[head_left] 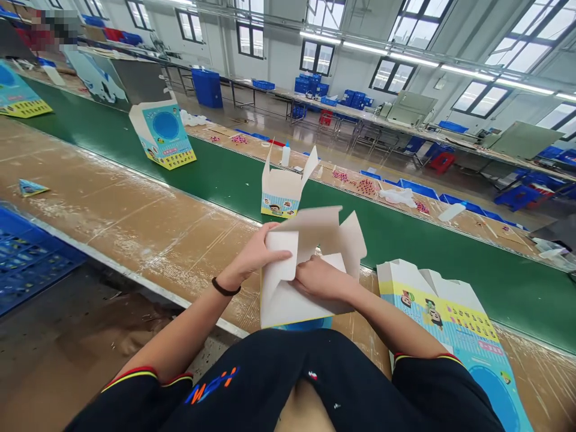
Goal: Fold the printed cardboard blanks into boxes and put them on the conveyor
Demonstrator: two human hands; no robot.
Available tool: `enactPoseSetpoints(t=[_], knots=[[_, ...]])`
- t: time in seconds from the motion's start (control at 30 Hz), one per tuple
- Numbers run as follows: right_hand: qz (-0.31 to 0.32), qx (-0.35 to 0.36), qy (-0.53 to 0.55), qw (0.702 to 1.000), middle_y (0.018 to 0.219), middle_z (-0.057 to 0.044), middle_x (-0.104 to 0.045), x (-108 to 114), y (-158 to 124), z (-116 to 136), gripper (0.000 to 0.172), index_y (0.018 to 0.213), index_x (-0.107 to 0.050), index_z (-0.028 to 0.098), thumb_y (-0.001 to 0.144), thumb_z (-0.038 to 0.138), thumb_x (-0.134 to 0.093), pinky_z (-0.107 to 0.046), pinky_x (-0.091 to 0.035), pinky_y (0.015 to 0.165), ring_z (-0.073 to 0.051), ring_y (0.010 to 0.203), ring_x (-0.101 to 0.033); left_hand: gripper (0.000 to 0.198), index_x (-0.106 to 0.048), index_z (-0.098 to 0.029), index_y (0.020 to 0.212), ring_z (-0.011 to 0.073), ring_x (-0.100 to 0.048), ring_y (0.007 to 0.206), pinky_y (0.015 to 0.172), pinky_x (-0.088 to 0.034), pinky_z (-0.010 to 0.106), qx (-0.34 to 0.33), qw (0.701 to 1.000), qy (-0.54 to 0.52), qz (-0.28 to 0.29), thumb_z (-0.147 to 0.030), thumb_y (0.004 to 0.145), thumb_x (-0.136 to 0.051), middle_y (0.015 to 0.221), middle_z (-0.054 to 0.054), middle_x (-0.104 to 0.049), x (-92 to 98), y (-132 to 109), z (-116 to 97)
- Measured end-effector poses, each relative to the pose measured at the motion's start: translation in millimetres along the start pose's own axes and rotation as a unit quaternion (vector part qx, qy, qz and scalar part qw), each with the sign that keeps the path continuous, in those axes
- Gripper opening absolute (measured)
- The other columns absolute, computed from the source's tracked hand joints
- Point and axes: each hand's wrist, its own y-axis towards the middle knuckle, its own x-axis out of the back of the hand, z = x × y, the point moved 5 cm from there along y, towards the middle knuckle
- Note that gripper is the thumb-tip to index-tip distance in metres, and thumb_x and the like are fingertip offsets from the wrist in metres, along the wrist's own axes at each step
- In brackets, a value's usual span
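A white-lined cardboard box with raised flaps is tilted open in front of my body; a strip of its blue printed outside shows at the bottom. My left hand grips its left side, with the thumb lying over a white flap and the fingers behind the wall. Inside the opening is my right hand, its fingers curled down against the inner panels. The fingertips are hidden, so whatever they hold or press cannot be made out. Just beyond stands another open printed box with its flaps up.
Flat printed cartons lie at my right. A green conveyor belt runs across, carrying another printed box. Glue bottles and small pink pieces lie on the far ledge. A blue crate is at left.
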Motion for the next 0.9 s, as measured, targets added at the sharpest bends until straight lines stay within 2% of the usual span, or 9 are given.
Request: enactPoseSetpoints(t=[0.1, 0.23, 0.4, 0.5, 0.6, 0.7, 0.77, 0.83, 0.9], knots=[[0.056, -0.016, 0.005, 0.998, 0.109, -0.017, -0.076, -26, 7, -7, 0.022, 0.111, -0.069, 0.012, 0.103, 0.018, -0.049, -0.037, -0.047, 0.083, -0.029, 0.096, -0.072, 0.087, -0.059, -0.02, 0.129, 0.0344, -0.059, 0.123, 0.107, -0.048, 0.047, -0.003, 1.0, 0.028, -0.01, -0.036, 0.05, -0.093, 0.134, 0.012, -0.062, 0.4, 7, 28], [0.04, -0.082, 0.012, 0.996, 0.112, -0.019, -0.075, -50, 20, -31, 0.023, 0.12, -0.064, 0.009, 0.104, 0.021, -0.052, -0.039, -0.048, 0.089, -0.031, 0.102, -0.072, 0.086, -0.056, -0.021, 0.13, 0.0347, -0.053, 0.132, 0.112, -0.044, 0.047, -0.004, 0.998, -0.001, -0.059, -0.039, 0.054, -0.089, 0.143, 0.014, -0.055, 1.8, 30, 70], [-0.042, -0.137, 0.002, 0.99, 0.113, -0.019, -0.073, -58, 26, -60, 0.017, 0.11, -0.068, 0.011, 0.101, 0.021, -0.058, -0.044, -0.049, 0.095, -0.032, 0.11, -0.068, 0.081, -0.055, -0.022, 0.128, 0.0333, -0.053, 0.131, 0.111, -0.044, 0.048, -0.007, 0.998, 0.016, -0.059, -0.037, 0.057, -0.089, 0.139, 0.013, -0.056, -14.2, 70, 93], [-0.176, -0.094, -0.011, 0.98, 0.117, -0.019, -0.07, -49, 5, -71, 0.016, 0.108, -0.071, 0.013, 0.097, 0.018, -0.061, -0.045, -0.051, 0.094, -0.031, 0.11, -0.066, 0.077, -0.055, -0.021, 0.123, 0.032, -0.055, 0.126, 0.109, -0.046, 0.048, -0.009, 0.997, 0.046, -0.067, -0.034, 0.056, -0.09, 0.128, 0.011, -0.059, -25.3, 92, 95], [-0.401, -0.049, 0.04, 0.914, 0.115, -0.012, -0.071, -31, -42, -99, 0.027, 0.114, -0.072, 0.023, 0.102, 0.019, -0.048, -0.044, -0.051, 0.097, -0.026, 0.109, -0.065, 0.073, -0.054, -0.022, 0.118, 0.0326, -0.054, 0.126, 0.108, -0.045, 0.049, -0.01, 0.994, 0.063, -0.091, -0.031, 0.055, -0.09, 0.123, 0.01, -0.057, -29.2, 107, 98], [-0.557, -0.147, 0.19, 0.795, 0.121, -0.011, -0.07, -29, -83, -160, 0.033, 0.128, -0.065, 0.027, 0.104, 0.035, -0.044, -0.048, -0.048, 0.105, -0.026, 0.117, -0.063, 0.071, -0.053, -0.021, 0.117, 0.0334, -0.053, 0.127, 0.108, -0.044, 0.05, -0.009, 0.993, 0.066, -0.1, -0.029, 0.056, -0.088, 0.121, 0.01, -0.055, -29.3, 118, 104], [-0.545, -0.223, 0.337, 0.734, 0.138, -0.014, -0.062, -45, -84, -201, 0.056, 0.145, -0.053, 0.026, 0.096, 0.054, -0.055, -0.052, -0.044, 0.111, -0.029, 0.13, -0.057, 0.07, -0.053, -0.022, 0.115, 0.0337, -0.053, 0.127, 0.108, -0.043, 0.05, -0.008, 0.992, 0.07, -0.104, -0.028, 0.056, -0.089, 0.119, 0.009, -0.055, -29.0, 123, 107], [-0.454, -0.252, 0.484, 0.704, 0.157, -0.017, -0.045, -68, -64, -223, 0.096, 0.158, -0.034, 0.026, 0.08, 0.07, -0.067, -0.053, -0.04, 0.116, -0.032, 0.144, -0.046, 0.07, -0.053, -0.024, 0.114, 0.0337, -0.052, 0.127, 0.109, -0.043, 0.051, -0.013, 0.991, 0.08, -0.109, -0.029, 0.055, -0.09, 0.118, 0.007, -0.055, -28.7, 125, 109], [-0.357, -0.245, 0.583, 0.688, 0.167, -0.019, -0.029, -88, -38, -226, 0.125, 0.164, -0.017, 0.023, 0.067, 0.078, -0.074, -0.05, -0.036, 0.12, -0.032, 0.152, -0.034, 0.069, -0.053, -0.025, 0.113, 0.0333, -0.052, 0.127, 0.109, -0.043, 0.051, -0.023, 0.988, 0.095, -0.116, -0.027, 0.055, -0.089, 0.118, 0.006, -0.056, -27.9, 126, 111]])
